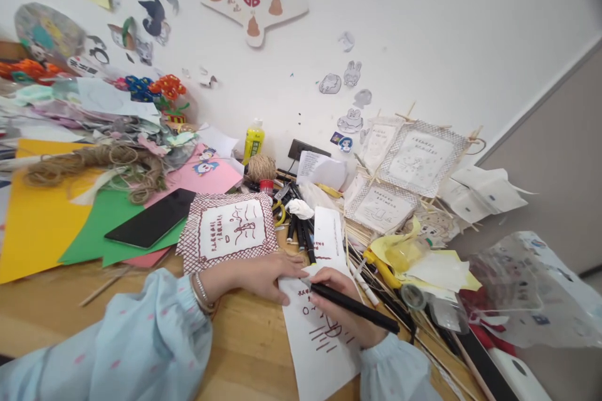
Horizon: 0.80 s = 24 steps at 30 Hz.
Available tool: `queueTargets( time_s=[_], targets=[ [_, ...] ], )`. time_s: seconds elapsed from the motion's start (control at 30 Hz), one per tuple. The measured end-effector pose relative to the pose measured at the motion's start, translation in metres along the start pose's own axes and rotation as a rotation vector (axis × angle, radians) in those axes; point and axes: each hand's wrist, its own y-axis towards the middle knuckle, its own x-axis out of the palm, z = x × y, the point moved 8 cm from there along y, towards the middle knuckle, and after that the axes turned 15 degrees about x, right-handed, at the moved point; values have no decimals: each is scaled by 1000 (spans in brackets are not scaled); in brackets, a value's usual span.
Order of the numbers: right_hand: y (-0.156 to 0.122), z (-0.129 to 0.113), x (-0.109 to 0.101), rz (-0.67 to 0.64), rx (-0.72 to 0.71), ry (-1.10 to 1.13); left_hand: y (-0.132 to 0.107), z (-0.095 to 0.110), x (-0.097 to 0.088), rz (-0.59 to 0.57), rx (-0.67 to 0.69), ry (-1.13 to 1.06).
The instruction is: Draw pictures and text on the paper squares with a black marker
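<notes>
A white sheet of paper [301, 338] with brown writing and a line drawing lies on the table before me. My left hand [268, 272] rests flat over its upper left edge, fingers stretched out. A black marker pen [355, 308] is gripped in my right hand [345, 304], its tip near the top of the sheet and partly hidden by my fingers. Just beyond my left hand lies a finished-looking drawing with a brown crosshatched border [230, 229]. Another strip of white paper [328, 232] with brown marks lies above the sheet.
Several black markers [296, 229] and yellow-handled scissors [281, 214] lie behind the papers. At left are a tablet [150, 218] and coloured paper [37, 213]. Bamboo-framed drawings [416, 156] lean on the wall; at right are a yellow glue gun [383, 268] and plastic bags [522, 288].
</notes>
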Motion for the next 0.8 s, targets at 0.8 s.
queueTargets(
  time_s=[0.8],
  targets=[
    [-6, 12, 14, 4, -138, -347, -5, -13, 7, 0, -68, -71]
  ],
)
